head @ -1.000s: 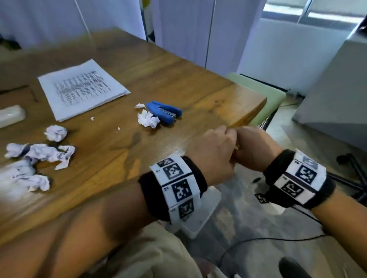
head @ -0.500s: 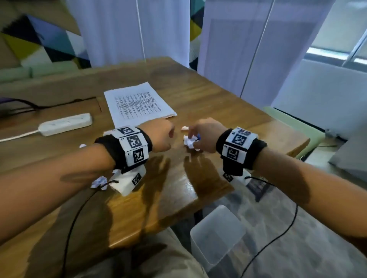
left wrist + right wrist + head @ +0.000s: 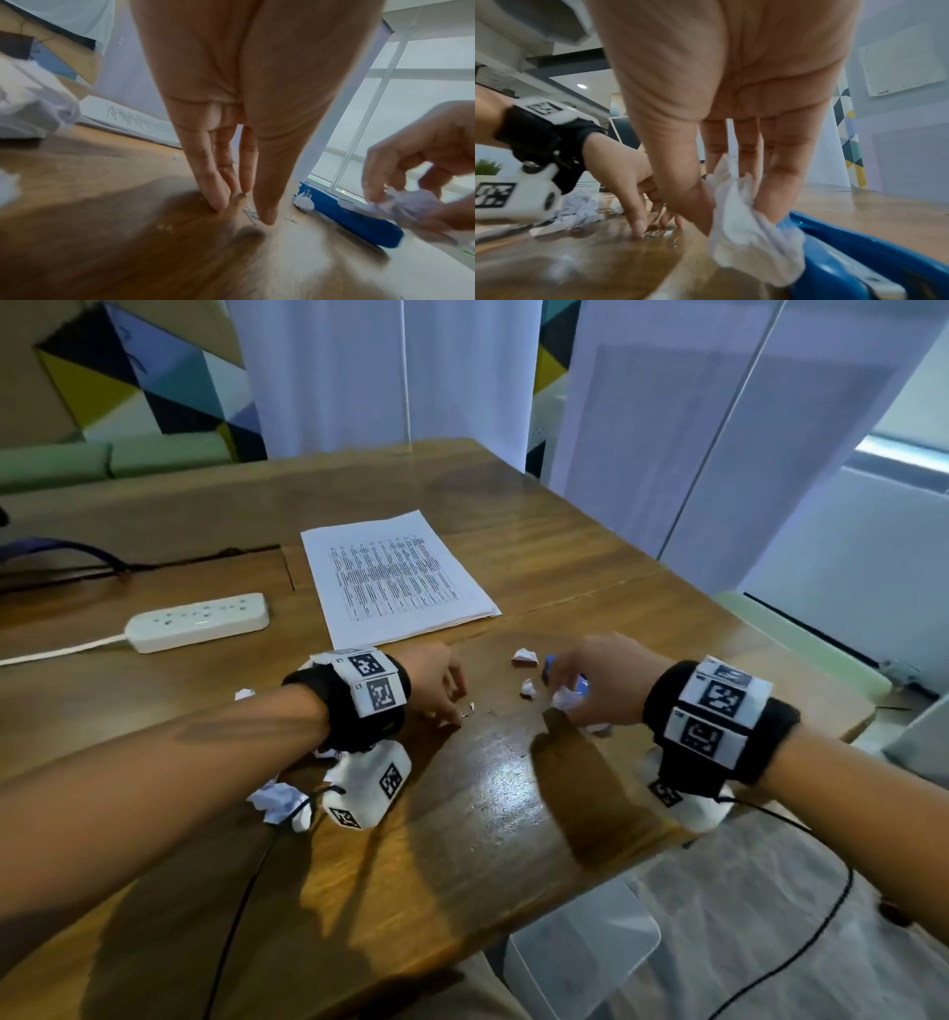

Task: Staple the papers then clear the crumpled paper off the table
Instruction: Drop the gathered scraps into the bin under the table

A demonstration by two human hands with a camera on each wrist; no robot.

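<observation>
Clearing looks to be under way, judging from how things lie: the stack of papers (image 3: pixel 395 577) sits squared above centre of the head view, though no staple can be made out in it. Crumpled paper remains on the bench (image 3: pixel 513 803): one wad (image 3: pixel 280 801) at lower left under the left forearm, small scraps (image 3: pixel 525 656) right of centre, and more at far left of the left wrist view. The blue stapler (image 3: pixel 352 219) lies on the bench at centre right, partly behind the right hand.

The right hand (image 3: pixel 590 683) grasps a crumpled wad (image 3: pixel 746 229), pinched between thumb and fingers just above the stapler. The left hand (image 3: pixel 436 680) holds nothing; its fingers (image 3: pixel 213 182) are extended downward, tips touching the wood beside some tiny glinting bits (image 3: pixel 468 709), possibly loose staples, which it seems about to gather.
</observation>
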